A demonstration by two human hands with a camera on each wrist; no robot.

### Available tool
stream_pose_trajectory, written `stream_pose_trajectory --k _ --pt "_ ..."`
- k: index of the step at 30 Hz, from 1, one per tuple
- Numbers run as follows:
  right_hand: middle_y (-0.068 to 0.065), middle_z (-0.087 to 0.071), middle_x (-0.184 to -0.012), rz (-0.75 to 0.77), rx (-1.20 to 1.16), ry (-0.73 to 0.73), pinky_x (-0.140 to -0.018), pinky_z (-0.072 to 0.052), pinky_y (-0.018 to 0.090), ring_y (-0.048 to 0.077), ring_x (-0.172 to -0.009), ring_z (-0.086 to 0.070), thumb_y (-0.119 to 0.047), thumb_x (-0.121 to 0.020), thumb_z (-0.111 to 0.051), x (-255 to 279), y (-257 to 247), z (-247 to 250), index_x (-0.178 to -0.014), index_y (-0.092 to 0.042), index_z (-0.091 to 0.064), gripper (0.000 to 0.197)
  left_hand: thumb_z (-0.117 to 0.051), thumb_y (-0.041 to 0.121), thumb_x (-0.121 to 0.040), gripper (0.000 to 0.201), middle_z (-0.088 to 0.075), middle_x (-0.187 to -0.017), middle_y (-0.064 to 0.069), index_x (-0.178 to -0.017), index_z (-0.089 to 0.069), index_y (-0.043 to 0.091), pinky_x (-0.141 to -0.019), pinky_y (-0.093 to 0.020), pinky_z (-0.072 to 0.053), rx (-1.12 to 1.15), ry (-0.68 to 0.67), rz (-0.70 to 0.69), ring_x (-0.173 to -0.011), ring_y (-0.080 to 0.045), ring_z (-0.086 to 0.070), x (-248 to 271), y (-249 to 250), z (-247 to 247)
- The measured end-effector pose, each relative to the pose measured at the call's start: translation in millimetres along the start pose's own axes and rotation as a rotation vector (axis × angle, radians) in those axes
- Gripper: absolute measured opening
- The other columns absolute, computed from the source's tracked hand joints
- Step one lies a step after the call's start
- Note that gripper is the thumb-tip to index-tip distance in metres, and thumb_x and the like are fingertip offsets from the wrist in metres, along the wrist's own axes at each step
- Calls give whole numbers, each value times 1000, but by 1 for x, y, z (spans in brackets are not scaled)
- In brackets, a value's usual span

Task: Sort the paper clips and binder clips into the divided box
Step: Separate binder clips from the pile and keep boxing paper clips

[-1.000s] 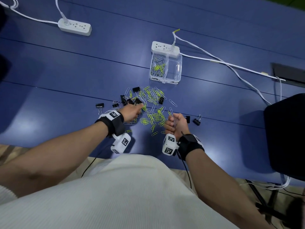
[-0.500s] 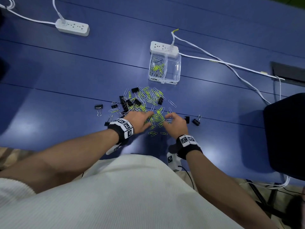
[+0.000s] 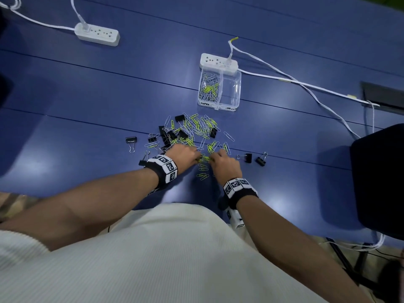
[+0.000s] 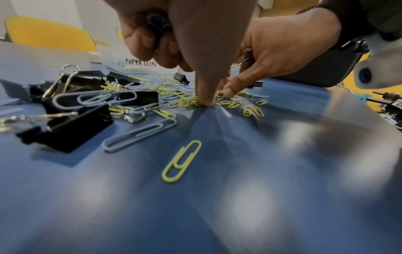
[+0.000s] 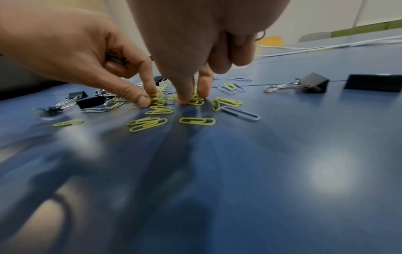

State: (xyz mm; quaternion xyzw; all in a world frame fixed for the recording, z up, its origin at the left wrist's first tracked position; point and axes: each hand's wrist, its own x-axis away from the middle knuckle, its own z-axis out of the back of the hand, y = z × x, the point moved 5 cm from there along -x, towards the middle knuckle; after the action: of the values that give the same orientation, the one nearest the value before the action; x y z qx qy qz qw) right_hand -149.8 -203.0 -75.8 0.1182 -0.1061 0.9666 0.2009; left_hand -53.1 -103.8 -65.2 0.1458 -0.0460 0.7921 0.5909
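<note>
A pile of yellow and grey paper clips (image 3: 194, 130) mixed with black binder clips (image 3: 182, 134) lies on the blue table (image 3: 87, 95). My left hand (image 3: 196, 158) and right hand (image 3: 213, 159) meet fingertip to fingertip at the pile's near edge. Each pinches yellow paper clips (image 5: 161, 110) against the table. In the left wrist view, the left hand (image 4: 206, 101) also keeps several grey clips (image 4: 156, 22) in its curled fingers. The right hand (image 5: 191, 98) has its other fingers curled. The clear divided box (image 3: 218, 104) stands behind the pile, with paper clips in its left compartment.
Stray binder clips lie left (image 3: 131, 139) and right (image 3: 247, 158) of the pile. A white power strip (image 3: 218, 62) touches the back of the box, another (image 3: 97, 36) lies far left, and white cables (image 3: 306, 86) run right. A black object (image 3: 380, 178) stands at the right edge.
The right hand turned over and came down from a raised fist onto the clips. The left hand slid right from the binder clips, and both now meet at the pile's near edge.
</note>
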Motion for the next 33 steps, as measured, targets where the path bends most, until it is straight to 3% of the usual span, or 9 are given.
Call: stream_pose_trajectory --k 6,10,16,18,20,22,26,29,33 --pt "9 -55 -111 -76 -118 41 -66 -45 38 36 -81 -62 -26 -99 -41 -3 -6 -3 -105 -13 -57 21 -47 40 -95 25 -64 -103 -1 -98 -59 18 -73 -30 -45 171 129 96 -92 -22 -62 7 -9 -2" --pt "0 -68 -87 -291 -566 102 -73 -48 27 19 -79 -62 -26 -88 -60 -4 11 0 -85 -21 -64 7 -55 41 -90 19 -62 -92 4 -90 -59 22 -70 -27 -42 437 190 236 -84 -19 -58 14 -26 -3" --pt "0 -70 -78 -474 -1175 152 -68 -50 14 5 -67 -63 -13 -80 -74 -2 35 0 -90 -17 -73 11 -62 31 -90 17 -54 -86 -4 -83 -53 18 -62 -25 -33 791 213 337 -73 -16 -46 19 -45 5" --pt "3 -71 -80 -550 -1358 129 -70 -51 21 9 -67 -64 -6 -80 -72 -3 39 -3 -81 -13 -72 8 -59 32 -91 17 -55 -93 -6 -86 -51 18 -63 -25 -31 854 173 350 -73 -15 -46 19 -49 5" --pt "3 -69 -74 -648 -1448 89 -57 -48 22 7 -55 -60 -7 -83 -65 -1 43 -5 -74 -13 -69 11 -57 35 -92 19 -54 -90 -6 -86 -48 19 -63 -26 -34 927 124 376 -73 -17 -47 20 -51 3" --pt "2 -63 -66 -712 -1536 10 -38 -32 17 4 -35 -42 -12 -87 -56 3 41 -5 -73 -12 -61 15 -56 40 -92 21 -55 -82 -9 -83 -46 23 -66 -31 -38 992 74 394 -72 -20 -49 19 -53 -2" --pt "-1 -55 -55 -669 -1893 -64 -35 -15 11 8 -26 -20 -12 -87 -38 3 31 -3 -66 -14 -44 22 -57 39 -92 22 -72 -95 -3 -80 -45 26 -86 -40 -48 1155 38 414 -88 -25 -64 18 -50 -4" --pt "-1 -46 -47 -600 -2042 -126 -38 -17 8 9 -27 -19 -16 -78 -32 1 24 -2 -60 -14 -44 22 -58 35 -93 20 -73 -101 -1 -83 -45 24 -66 -33 -43 1279 48 447 -60 -5 -53 19 -47 -1" --pt "-1 -37 -42 -576 -2034 -163 -37 -18 9 10 -28 -19 -23 -80 -31 -2 22 0 -50 -16 -44 34 -58 24 -94 14 -69 -88 0 -90 -45 20 -56 -27 -36 1407 85 491 -57 -10 -44 22 -47 -2"
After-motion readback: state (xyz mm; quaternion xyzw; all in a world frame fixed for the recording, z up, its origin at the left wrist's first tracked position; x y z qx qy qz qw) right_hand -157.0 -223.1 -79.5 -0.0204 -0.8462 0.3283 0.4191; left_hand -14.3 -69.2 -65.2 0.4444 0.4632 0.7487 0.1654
